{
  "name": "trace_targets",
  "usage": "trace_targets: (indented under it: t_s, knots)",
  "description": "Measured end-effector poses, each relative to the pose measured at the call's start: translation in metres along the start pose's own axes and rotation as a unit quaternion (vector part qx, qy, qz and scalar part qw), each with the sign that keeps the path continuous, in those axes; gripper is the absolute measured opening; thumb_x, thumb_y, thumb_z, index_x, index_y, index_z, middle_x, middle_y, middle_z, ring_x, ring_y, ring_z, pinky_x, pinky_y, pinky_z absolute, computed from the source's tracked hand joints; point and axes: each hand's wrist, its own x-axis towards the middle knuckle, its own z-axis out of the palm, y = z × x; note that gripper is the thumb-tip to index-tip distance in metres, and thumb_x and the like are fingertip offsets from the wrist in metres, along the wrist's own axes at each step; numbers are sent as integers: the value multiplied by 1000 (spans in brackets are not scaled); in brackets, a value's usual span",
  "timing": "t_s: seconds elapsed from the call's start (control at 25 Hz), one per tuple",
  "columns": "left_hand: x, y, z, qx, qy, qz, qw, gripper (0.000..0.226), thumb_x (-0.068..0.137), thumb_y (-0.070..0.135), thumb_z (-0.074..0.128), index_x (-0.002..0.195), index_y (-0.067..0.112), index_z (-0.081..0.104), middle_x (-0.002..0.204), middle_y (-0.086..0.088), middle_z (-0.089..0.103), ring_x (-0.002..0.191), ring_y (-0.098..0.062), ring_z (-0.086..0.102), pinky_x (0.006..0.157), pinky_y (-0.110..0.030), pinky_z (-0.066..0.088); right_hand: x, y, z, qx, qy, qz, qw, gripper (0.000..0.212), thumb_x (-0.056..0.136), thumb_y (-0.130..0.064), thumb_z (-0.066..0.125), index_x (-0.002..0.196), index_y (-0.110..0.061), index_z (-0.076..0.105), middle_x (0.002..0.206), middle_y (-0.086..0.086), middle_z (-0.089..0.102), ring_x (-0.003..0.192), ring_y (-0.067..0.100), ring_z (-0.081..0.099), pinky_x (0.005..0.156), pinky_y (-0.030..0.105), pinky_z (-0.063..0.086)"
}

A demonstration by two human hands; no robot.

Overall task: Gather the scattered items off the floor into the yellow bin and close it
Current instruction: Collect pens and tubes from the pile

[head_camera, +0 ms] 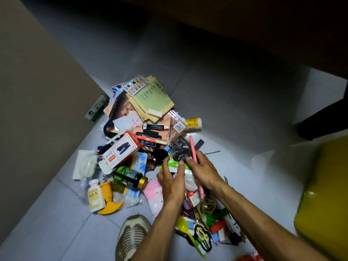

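A heap of small items covers the grey floor: a red and white box (121, 150), a dark green bottle (130, 177), a pale medicine bottle (95, 195), papers (152, 97) and a blister pack (135, 85). My left hand (172, 180) holds a green and white packet (176, 165) in the middle of the heap. My right hand (202, 168) grips a pink pen (195, 164) and touches the same packet. The yellow bin (325, 200) stands at the right edge, partly cut off.
A beige wall or panel (33, 91) rises along the left. Dark furniture (263, 25) overhangs the top right. A shoe (131, 236) stands at the bottom centre. Hair clips and a yellow spoon (185, 227) lie under my right forearm. A green box (96, 108) leans by the wall.
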Motion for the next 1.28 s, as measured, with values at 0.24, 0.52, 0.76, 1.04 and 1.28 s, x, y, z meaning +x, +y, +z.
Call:
trace_targets:
  t_s: [0.24,0.52,0.76,1.04,1.28]
  knots:
    - [-2,-8,15,-115,-31,-20,993,65,69,74,54,129,52,47,134,-1,60,117,-23,60,101,-47,48,-12,7,-4,156,-5,19,988,21,99,-32,51,117,-32,63,111,-2,73,99,17,69,91,39,54]
    - [-17,4,16,-130,-39,46,990,55,66,75,63,117,55,57,131,8,61,118,-11,59,101,-39,49,-37,-4,-20,340,10,10,940,15,96,-26,57,101,-27,71,102,7,75,95,23,72,79,32,58]
    - [-23,20,11,-165,-40,57,984,39,83,56,65,118,38,65,117,1,70,103,-15,68,89,-36,56,-45,-12,-23,459,-7,55,887,16,88,-32,69,96,-19,74,100,17,73,92,33,71,80,40,58]
    - [-18,26,15,-185,-83,30,979,7,88,29,71,94,28,73,94,-6,76,89,-24,73,75,-36,60,-48,-5,-32,390,-54,39,918,11,91,-28,68,99,-24,74,104,15,74,97,29,71,81,37,57]
    - [-25,38,12,-246,-108,23,963,18,79,14,79,93,22,72,101,-20,73,91,-35,71,85,-50,57,-55,-9,-53,444,-70,69,890,40,88,-15,69,121,4,57,109,28,67,92,36,69,80,42,59]
